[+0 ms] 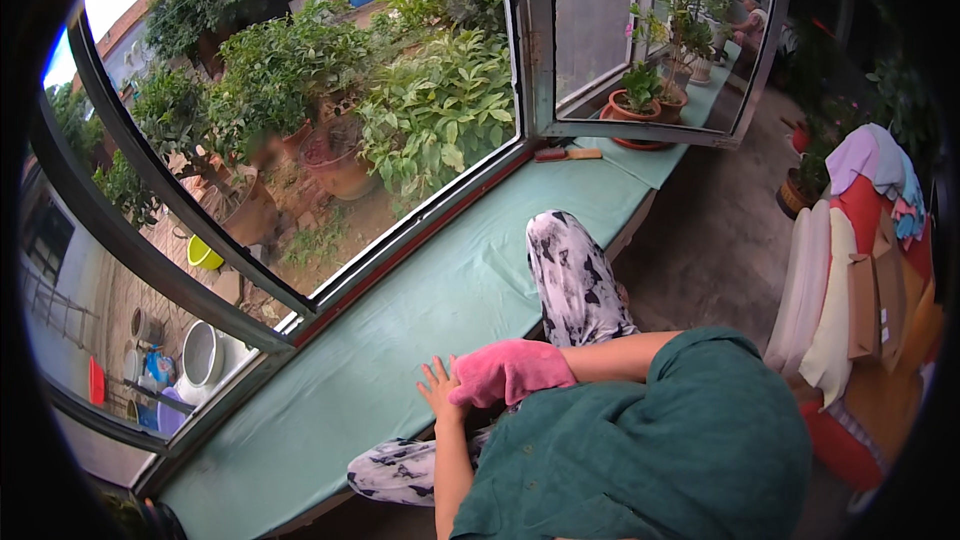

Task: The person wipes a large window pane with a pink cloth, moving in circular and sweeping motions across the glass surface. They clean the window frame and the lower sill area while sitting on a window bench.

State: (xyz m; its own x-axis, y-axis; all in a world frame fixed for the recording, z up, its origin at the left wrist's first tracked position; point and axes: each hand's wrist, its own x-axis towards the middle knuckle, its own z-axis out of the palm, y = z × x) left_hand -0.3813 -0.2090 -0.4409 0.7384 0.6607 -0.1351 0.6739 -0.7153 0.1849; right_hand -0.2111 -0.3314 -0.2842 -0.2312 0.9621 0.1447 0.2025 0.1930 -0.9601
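Observation:
My left hand (441, 392) is spread at the near edge of a long ledge with a pale green cover (405, 307). Its fingers are apart, and its inner side touches a pink cloth mitt (510, 373). The mitt covers my right hand up to the wrist, so those fingers are hidden. Both hands are close together between my knees, in front of my dark green shirt (630, 450). My trousers (574, 277) are white with black patches; one knee rests over the ledge on each side of the hands.
A metal-framed window (420, 221) runs along the ledge, its sash (637, 131) swung inward. A wooden-handled brush (568, 154) and potted plants (634, 106) occupy the far end. Folded bedding (814, 292) and cardboard (874, 300) are piled at right. A person (750, 24) shows in the glass.

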